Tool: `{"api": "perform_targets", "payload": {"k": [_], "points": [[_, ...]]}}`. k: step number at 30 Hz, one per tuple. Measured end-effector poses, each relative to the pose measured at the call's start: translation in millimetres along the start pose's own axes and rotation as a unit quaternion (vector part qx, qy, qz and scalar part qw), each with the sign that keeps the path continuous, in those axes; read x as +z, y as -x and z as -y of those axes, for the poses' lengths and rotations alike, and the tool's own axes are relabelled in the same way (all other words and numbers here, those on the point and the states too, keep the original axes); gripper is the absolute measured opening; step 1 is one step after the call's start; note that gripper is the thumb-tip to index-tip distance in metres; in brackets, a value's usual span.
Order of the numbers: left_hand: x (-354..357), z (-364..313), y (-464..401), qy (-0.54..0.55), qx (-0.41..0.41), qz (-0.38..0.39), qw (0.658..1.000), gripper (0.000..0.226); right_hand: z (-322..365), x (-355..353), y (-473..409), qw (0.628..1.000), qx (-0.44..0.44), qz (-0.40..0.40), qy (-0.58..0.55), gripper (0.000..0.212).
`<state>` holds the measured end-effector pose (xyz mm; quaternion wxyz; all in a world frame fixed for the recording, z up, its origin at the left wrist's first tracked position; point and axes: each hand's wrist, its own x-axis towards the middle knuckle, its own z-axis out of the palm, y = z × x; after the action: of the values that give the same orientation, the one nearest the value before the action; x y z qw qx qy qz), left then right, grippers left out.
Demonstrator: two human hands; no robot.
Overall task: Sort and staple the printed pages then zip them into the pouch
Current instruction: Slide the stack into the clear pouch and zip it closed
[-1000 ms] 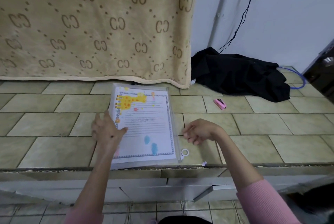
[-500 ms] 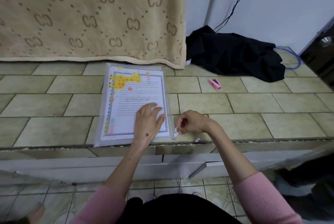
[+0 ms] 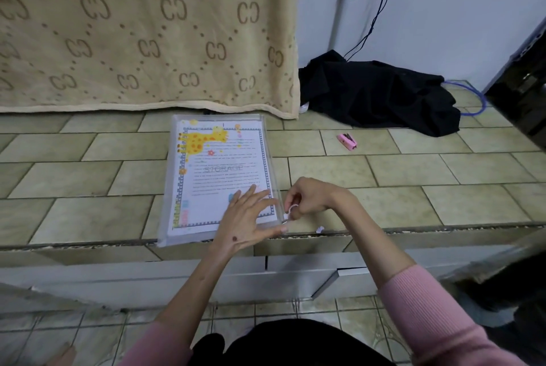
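Olive-green tiles [image 3: 384, 170] cover a raised ledge that ends in a step near the person; a beige patterned blanket [image 3: 147, 31] hangs behind it, with a heap of black cloth [image 3: 381, 93] against the pale wall. A small pink stapler [image 3: 347, 140] lies on the tiles, well apart from the clear pouch [image 3: 165, 226], which lies flat at the ledge's edge with the giraffe-printed pages [image 3: 218, 176] inside. The text on the pages is too blurred to read. The left hand [image 3: 248, 217] lies flat, fingers spread, pressing the pouch's near right corner. The right hand [image 3: 310, 198] pinches the white ring zip pull [image 3: 292, 209] at that corner.
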<state>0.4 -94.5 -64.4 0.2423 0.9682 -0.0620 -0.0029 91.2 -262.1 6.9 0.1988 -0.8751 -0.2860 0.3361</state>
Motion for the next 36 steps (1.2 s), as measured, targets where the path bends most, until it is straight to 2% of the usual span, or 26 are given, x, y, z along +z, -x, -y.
{"api": "perform_targets", "payload": {"k": [2,4,6,9,11,13,17,20,22,24,28,29,32,36], "points": [[-3.1,-3.5,0.8,0.01,0.024,-0.026,0.999,0.076,6.8,-10.3,0.9,1.0,-0.004,-0.011,-0.023,0.015],[-11.1,-8.9,1.7,0.04,0.047,-0.106,0.992,0.052,13.5,-21.4,4.1,0.995,-0.033,-0.028,-0.086,0.017],[-32.9,-17.4,2.2,0.076,0.011,-0.148,0.986,0.039,20.6,-33.4,7.8,0.984,-0.089,-0.066,-0.142,0.028],[-76.1,-23.9,-3.3,0.162,-0.045,-0.199,0.965,0.022,36.9,-54.3,6.0,0.972,-0.149,-0.139,-0.114,0.041],[-112.0,-31.5,-8.0,0.19,-0.045,-0.264,0.944,0.015,54.7,-68.5,-1.8,0.965,-0.169,-0.191,-0.067,0.039],[-148.6,-38.8,-11.5,0.224,-0.037,-0.317,0.921,0.006,77.2,-86.1,-5.0,0.951,-0.186,-0.238,-0.066,0.03],[-210.6,-35.7,-13.4,0.275,-0.001,-0.378,0.884,0.005,125.6,-129.0,4.0,0.93,-0.228,-0.284,-0.044,0.017],[-234.0,-23.3,-17.7,0.315,-0.014,-0.432,0.845,0.008,159.0,-149.2,7.7,0.915,-0.224,-0.334,0.021,0.023],[-240.9,-15.2,-22.0,0.339,-0.021,-0.444,0.829,0.012,173.5,-154.0,7.0,0.904,-0.194,-0.372,0.078,0.027],[-237.9,-4.7,-26.5,0.378,-0.031,-0.433,0.817,0.015,180.6,-152.4,3.0,0.902,-0.176,-0.377,0.116,0.03],[-212.5,16.1,-33.2,0.514,-0.047,-0.437,0.736,0.014,173.5,-132.3,-9.4,0.922,-0.133,-0.333,0.147,0.036],[-207.4,19.2,-33.3,0.529,-0.058,-0.438,0.725,0.016,169.6,-127.3,-12.2,0.929,-0.126,-0.314,0.148,0.034],[-195.3,26.0,-32.3,0.55,-0.076,-0.431,0.711,0.018,170.4,-118.5,-16.3,0.947,-0.158,-0.256,0.111,0.031],[-186.4,32.4,-34.6,0.593,-0.072,-0.413,0.688,0.011,204.1,-112.6,-33.8,0.94,-0.208,-0.271,-0.003,0.039]]}}
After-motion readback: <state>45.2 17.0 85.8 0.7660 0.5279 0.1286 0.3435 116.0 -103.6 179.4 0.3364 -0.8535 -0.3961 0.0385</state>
